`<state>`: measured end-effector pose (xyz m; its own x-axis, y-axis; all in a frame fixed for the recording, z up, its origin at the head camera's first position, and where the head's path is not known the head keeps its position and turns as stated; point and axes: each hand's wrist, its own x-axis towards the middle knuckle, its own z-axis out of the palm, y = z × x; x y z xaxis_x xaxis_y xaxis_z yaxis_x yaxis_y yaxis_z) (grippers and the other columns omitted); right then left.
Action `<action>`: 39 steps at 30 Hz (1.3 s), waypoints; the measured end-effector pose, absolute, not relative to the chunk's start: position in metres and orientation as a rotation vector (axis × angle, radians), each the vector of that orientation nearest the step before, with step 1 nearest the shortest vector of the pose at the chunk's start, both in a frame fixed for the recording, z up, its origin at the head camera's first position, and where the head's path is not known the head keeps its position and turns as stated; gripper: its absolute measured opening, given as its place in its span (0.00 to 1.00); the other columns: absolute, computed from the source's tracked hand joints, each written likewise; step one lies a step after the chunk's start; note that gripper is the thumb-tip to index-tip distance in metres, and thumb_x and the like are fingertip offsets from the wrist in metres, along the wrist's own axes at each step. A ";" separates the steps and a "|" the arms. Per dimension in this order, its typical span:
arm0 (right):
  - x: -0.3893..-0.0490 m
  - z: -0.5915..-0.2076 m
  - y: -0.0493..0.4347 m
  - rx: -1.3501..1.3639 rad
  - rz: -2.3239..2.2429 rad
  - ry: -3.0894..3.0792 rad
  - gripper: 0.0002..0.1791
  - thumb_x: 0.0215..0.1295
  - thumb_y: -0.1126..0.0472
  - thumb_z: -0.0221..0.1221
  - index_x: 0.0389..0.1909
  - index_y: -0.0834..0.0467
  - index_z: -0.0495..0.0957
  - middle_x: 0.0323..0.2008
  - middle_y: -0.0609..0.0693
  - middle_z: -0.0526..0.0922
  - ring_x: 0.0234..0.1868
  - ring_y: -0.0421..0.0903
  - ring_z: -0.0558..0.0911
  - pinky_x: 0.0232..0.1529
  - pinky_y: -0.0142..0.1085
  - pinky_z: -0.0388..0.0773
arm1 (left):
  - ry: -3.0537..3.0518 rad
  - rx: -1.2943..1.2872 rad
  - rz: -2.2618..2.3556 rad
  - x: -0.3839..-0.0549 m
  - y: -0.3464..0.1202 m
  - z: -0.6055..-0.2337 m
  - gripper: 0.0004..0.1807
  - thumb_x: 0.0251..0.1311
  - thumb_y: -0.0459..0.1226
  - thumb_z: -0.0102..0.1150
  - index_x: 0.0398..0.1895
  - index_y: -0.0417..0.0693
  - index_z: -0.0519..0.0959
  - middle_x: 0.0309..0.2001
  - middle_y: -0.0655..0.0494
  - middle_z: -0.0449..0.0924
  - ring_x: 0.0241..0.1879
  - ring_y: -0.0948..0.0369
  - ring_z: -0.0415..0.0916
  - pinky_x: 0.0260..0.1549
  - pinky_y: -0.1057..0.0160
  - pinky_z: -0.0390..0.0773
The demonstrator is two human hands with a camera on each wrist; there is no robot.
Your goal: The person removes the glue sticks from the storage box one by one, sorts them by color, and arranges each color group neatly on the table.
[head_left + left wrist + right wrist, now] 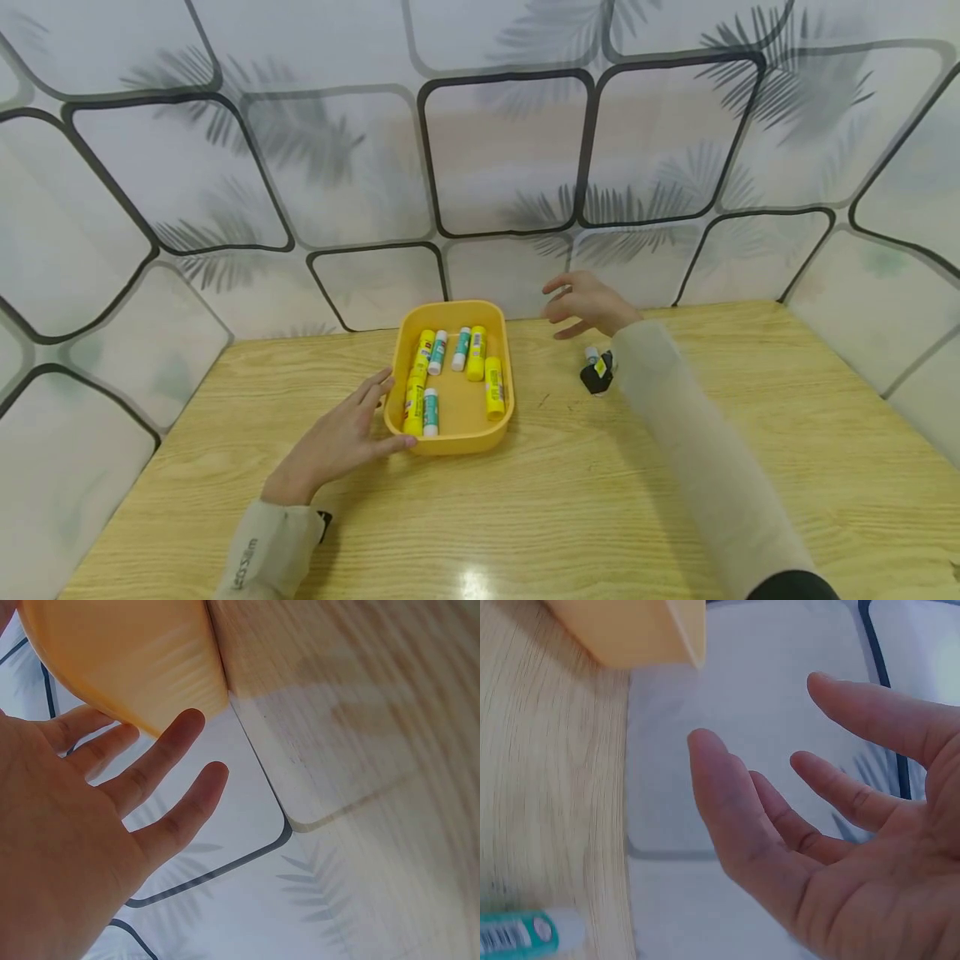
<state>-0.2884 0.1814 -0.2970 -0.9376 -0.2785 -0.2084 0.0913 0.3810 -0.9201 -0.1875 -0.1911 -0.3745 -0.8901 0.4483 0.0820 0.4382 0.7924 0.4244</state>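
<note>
A yellow plastic basket (450, 446) stands on the table and holds several yellow glue sticks (495, 389) and several teal ones with white caps (431, 412). My left hand (337, 442) rests against the basket's left side, fingers spread, thumb at the near rim. In the left wrist view the fingertips (187, 724) lie along the basket's outer wall (135, 660). To the right of the basket, my right hand (588, 304) hovers with loosely bent fingers and nothing between them. Below its wrist lies another teal glue stick (517, 934), mostly hidden in the head view.
A wooden table (525, 517) extends around the basket. Behind it rises a pale panel (502, 158) with dark outlines and leaf prints, close to the basket's far end. A small black object (597, 377) shows beneath the right wrist.
</note>
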 end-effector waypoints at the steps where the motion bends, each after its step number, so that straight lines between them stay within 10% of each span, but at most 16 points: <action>1: -0.289 -0.298 0.178 -0.165 -1.582 2.310 0.32 0.71 0.68 0.57 0.73 0.71 0.58 0.65 0.71 0.67 0.63 0.67 0.71 0.54 0.54 0.81 | 2.952 0.730 0.689 -0.187 -0.191 -0.374 0.53 0.63 0.63 0.61 0.77 0.34 0.57 0.79 0.40 0.51 0.69 0.39 0.64 0.63 0.35 0.67; 39: -0.281 -0.324 0.060 -0.085 -1.766 2.047 0.28 0.68 0.70 0.63 0.67 0.67 0.69 0.55 0.63 0.77 0.57 0.63 0.78 0.41 0.44 0.87 | 2.946 0.725 0.694 -0.189 -0.191 -0.377 0.51 0.64 0.60 0.63 0.78 0.35 0.57 0.79 0.40 0.50 0.69 0.39 0.63 0.63 0.35 0.67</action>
